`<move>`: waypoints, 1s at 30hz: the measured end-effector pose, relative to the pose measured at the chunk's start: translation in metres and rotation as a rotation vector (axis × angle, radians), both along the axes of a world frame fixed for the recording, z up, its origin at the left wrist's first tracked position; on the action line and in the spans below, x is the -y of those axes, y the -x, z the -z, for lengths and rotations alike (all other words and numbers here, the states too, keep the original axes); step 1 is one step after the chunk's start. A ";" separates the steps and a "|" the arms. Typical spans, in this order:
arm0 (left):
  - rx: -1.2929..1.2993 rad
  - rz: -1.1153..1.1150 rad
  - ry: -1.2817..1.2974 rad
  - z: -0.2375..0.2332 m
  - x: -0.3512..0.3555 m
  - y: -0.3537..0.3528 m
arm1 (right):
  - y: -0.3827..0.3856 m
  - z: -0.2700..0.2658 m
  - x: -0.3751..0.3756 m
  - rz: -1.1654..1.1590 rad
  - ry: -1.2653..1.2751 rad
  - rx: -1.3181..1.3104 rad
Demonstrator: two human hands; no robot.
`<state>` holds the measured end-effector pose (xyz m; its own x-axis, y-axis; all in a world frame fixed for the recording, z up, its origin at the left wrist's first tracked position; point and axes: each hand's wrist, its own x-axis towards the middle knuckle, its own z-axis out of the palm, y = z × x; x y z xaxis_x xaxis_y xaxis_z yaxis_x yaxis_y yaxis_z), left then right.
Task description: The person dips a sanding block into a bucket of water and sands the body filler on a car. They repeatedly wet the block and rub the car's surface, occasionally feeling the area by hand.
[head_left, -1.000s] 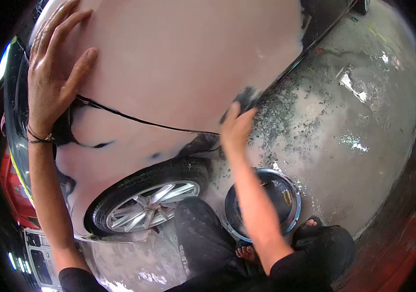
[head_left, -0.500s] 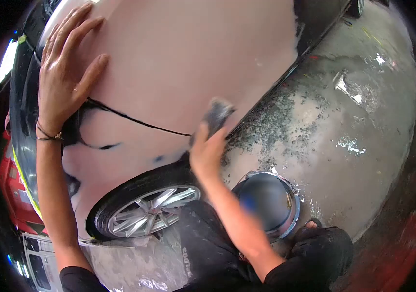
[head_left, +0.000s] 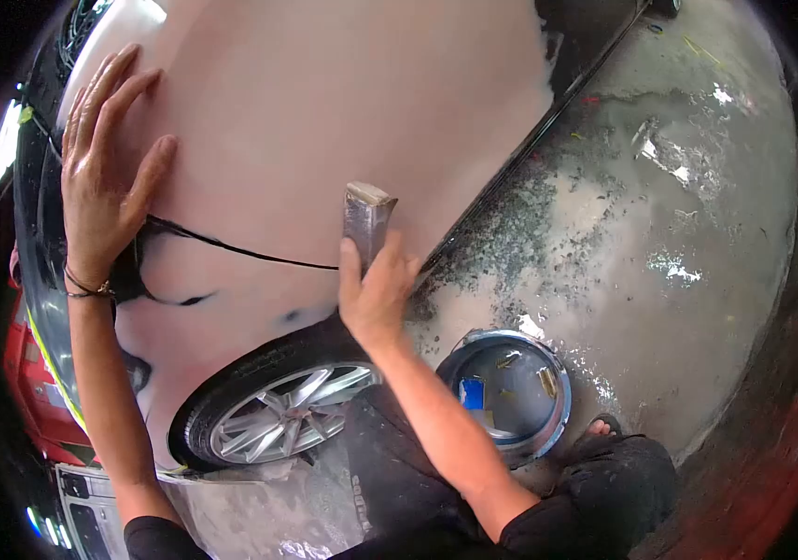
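Observation:
My left hand [head_left: 105, 168] rests on the pinkish primed car panel [head_left: 296, 112], palm down with fingers stretched and thumb apart. It holds nothing, and a dark band circles its wrist. In my right hand [head_left: 380, 294] is a sanding block [head_left: 366, 217] wrapped in grey sandpaper, pressed to the lower part of the panel just above the wheel arch. Fingers and thumb grip the block along its sides; its light-coloured end shows. A dark seam [head_left: 240, 245] runs across the panel between my two hands.
Below the arch is a wheel [head_left: 296, 415] with silver spokes. A bucket [head_left: 562, 401] of water, with a blue piece and other small pieces in it, stands by my right forearm. The wet concrete floor [head_left: 679, 327] carries dark grit and puddles. My sandalled foot [head_left: 604, 425] is beside the bucket.
My right hand and the sanding block have moved left along the panel. The left hand stays flat, a little lower and farther left in view. The bucket's contents now show clearly.

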<state>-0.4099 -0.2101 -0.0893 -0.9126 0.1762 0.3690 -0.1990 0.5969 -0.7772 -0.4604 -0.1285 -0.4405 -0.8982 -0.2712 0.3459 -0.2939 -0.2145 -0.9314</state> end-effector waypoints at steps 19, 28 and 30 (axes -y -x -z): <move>0.024 -0.033 -0.002 -0.005 -0.011 0.004 | 0.153 -0.035 0.024 0.122 0.057 -0.103; 0.023 0.002 -0.008 -0.002 -0.013 0.004 | 0.023 -0.002 0.009 0.022 0.125 -0.203; 0.023 0.015 -0.015 -0.001 -0.011 0.002 | -0.013 0.005 0.001 0.024 0.053 -0.361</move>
